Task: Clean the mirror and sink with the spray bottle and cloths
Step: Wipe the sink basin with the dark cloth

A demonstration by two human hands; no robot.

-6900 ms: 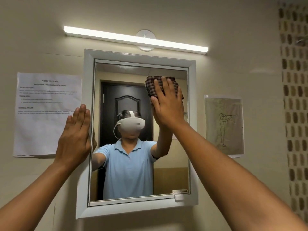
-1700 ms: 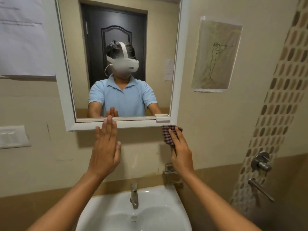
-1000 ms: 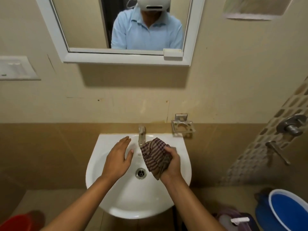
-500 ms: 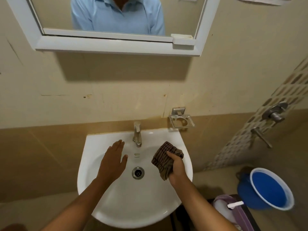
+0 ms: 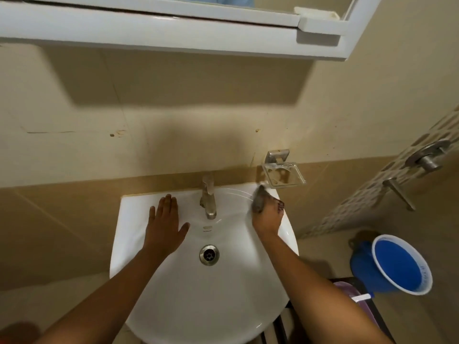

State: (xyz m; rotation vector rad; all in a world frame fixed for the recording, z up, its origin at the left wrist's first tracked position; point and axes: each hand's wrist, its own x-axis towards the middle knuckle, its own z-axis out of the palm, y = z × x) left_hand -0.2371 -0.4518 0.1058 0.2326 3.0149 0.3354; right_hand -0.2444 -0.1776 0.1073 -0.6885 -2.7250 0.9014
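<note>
Writing: a small mark below the steel tap (image 5: 208, 197), too blurred to read.
Left hand (image 5: 166, 223): flat on the white ceramic sink (image 5: 139, 244), left of the tap, fingers straight, thumb spread.
Right hand (image 5: 267, 214): at the sink's back right corner, fingers curled round the checked cloth (image 5: 259, 199).
Cloth: bunched and motion-blurred, pointing toward the wall-mounted soap dish (image 5: 283, 173).

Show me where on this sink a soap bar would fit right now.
Free: the flat back-left corner of the white ceramic sink, left of the left hand; also the empty clear wall-mounted soap dish. Crowded: the back-right rim, where the right hand rubs the checked cloth, and around the steel tap.
</note>
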